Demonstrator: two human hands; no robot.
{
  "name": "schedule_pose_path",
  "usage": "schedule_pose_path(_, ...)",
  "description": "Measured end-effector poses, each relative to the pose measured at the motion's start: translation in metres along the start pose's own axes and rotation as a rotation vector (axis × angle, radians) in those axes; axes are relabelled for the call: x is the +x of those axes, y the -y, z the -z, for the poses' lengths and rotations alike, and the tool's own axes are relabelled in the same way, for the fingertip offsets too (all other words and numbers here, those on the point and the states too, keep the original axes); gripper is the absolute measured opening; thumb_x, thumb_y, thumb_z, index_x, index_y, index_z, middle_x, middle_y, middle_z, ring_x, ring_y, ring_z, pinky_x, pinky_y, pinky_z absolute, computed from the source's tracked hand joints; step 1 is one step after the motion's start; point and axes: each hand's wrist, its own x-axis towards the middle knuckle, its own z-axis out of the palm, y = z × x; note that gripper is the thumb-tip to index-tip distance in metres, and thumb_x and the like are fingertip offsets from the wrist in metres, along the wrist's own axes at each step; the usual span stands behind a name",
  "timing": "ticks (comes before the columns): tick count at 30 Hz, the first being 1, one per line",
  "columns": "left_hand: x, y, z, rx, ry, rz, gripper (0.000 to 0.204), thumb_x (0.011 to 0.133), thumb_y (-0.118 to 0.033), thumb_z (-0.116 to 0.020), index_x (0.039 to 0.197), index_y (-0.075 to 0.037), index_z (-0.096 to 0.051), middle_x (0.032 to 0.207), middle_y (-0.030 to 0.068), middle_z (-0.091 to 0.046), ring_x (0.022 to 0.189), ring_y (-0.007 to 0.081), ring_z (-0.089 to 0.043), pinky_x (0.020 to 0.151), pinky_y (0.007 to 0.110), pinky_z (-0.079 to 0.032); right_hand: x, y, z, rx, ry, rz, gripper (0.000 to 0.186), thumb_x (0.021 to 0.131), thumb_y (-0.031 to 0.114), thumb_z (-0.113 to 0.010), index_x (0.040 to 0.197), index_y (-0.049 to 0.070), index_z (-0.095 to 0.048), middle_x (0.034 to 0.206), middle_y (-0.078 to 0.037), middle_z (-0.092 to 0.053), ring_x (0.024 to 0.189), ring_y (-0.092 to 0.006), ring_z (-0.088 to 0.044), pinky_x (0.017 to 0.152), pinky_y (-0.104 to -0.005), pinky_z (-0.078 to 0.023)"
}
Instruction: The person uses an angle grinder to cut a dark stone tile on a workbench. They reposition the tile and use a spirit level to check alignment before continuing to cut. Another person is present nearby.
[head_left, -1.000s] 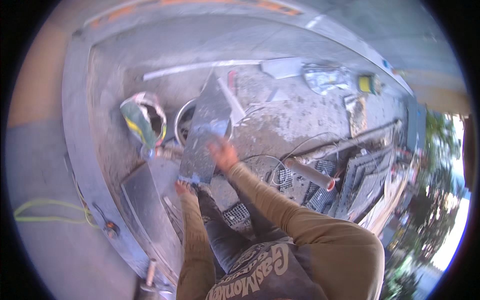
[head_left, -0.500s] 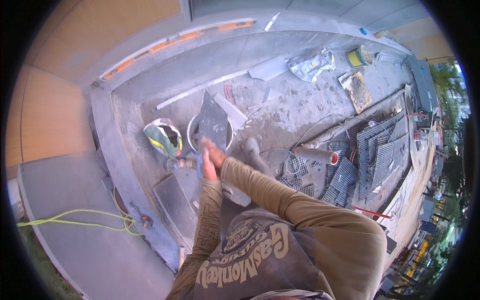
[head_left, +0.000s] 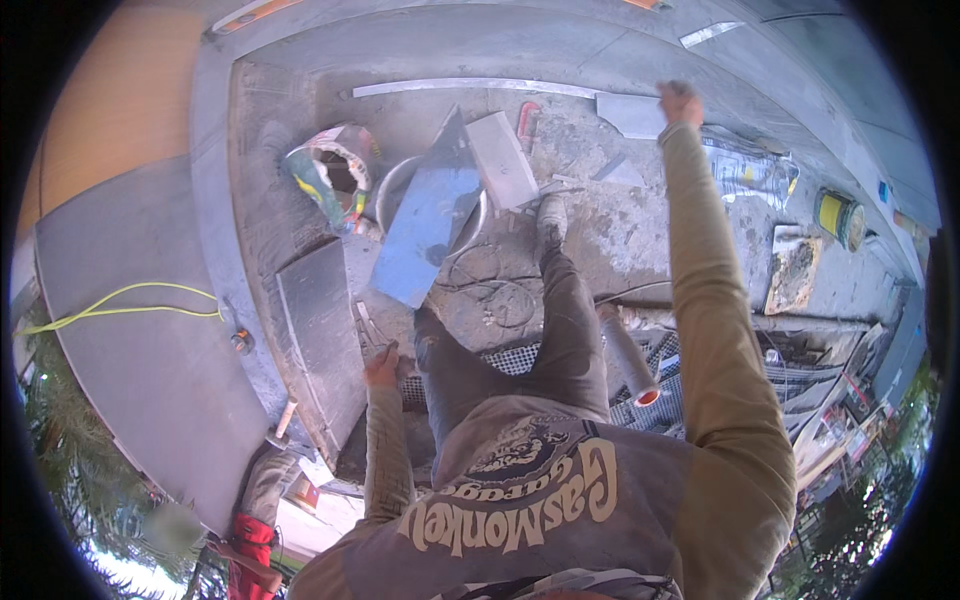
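Observation:
A tile piece, dark at its pointed far end and blue on its near part, lies across the bucket in front of me. Neither hand touches it. Low at the left, my left hand has its fingers curled; what they hold, if anything, is too small to make out. Thin strips lie just beyond it. My right arm reaches far forward to the low grey wall, where my right hand is closed beside a pale flat sheet. Its curled fingers hide anything inside.
An opened bag stands left of the bucket, and a grey slab lies right of it. A large dark tile lies at the left. A pipe and mesh sheets are near my legs. Another person is at lower left.
My hands were together at the tile piece and are now apart: the right far forward to the right, the left drawn back. The tile piece now shows its blue part. My view has shifted.

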Motion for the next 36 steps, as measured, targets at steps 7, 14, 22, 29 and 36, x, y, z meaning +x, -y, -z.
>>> schedule_pose_path(7,-0.002,0.023,-0.120,-0.033,0.133,0.105,0.044,0.099,-0.024,-0.066,0.139,-0.005,-0.060,0.107,0.0162,-0.074,0.083,0.0200,-0.073,0.073,0.032,-0.060,0.205,-0.010,0.027,-0.169,-0.127,-0.266,0.078,0.080,0.073,-0.066,0.120,0.006,-0.074,0.121,-0.018,-0.073,0.119,-0.0315,-0.067,0.100,-0.0435,-0.051)
schedule_pose_path(14,0.005,0.033,-0.187,0.210,0.142,0.035,0.044,0.096,-0.029,-0.070,0.129,0.000,-0.066,0.110,0.0122,-0.075,0.091,0.0179,-0.072,0.080,0.033,-0.058,0.251,-0.044,0.045,-0.432,0.158,-0.039,0.070,0.083,0.063,-0.072,0.120,0.003,-0.073,0.112,-0.014,-0.076,0.107,-0.0292,-0.072,0.092,-0.0411,-0.053)
schedule_pose_path(22,0.059,0.049,-0.181,0.293,0.148,-0.077,0.048,0.095,-0.035,-0.069,0.128,-0.001,-0.066,0.110,0.0160,-0.075,0.096,0.0223,-0.072,0.085,0.036,-0.056,0.262,-0.037,0.056,0.052,0.299,-0.392,0.051,0.081,0.043,-0.082,0.107,0.000,-0.075,0.098,-0.008,-0.076,0.086,-0.0161,-0.071,0.072,-0.0320,-0.055)
schedule_pose_path(29,0.083,0.069,-0.133,0.689,0.134,-0.385,0.046,0.095,-0.040,-0.066,0.127,-0.007,-0.069,0.111,0.0139,-0.075,0.096,0.0251,-0.074,0.087,0.038,-0.056,0.240,-0.094,0.041,-1.093,0.209,0.407,0.041,0.089,0.044,-0.069,0.095,0.004,-0.075,0.099,-0.014,-0.075,0.084,-0.0260,-0.070,0.073,-0.0390,-0.055)
schedule_pose_path(36,0.073,0.096,-0.097,0.609,-0.096,-0.084,0.053,0.091,-0.043,-0.066,0.127,-0.004,-0.069,0.105,0.0167,-0.076,0.093,0.0277,-0.075,0.087,0.040,-0.056,0.109,0.169,0.036,0.077,-0.080,0.341,0.062,0.086,0.056,-0.070,0.127,0.011,-0.068,0.122,-0.019,-0.068,0.116,-0.0398,-0.064,0.095,-0.0453,-0.051)
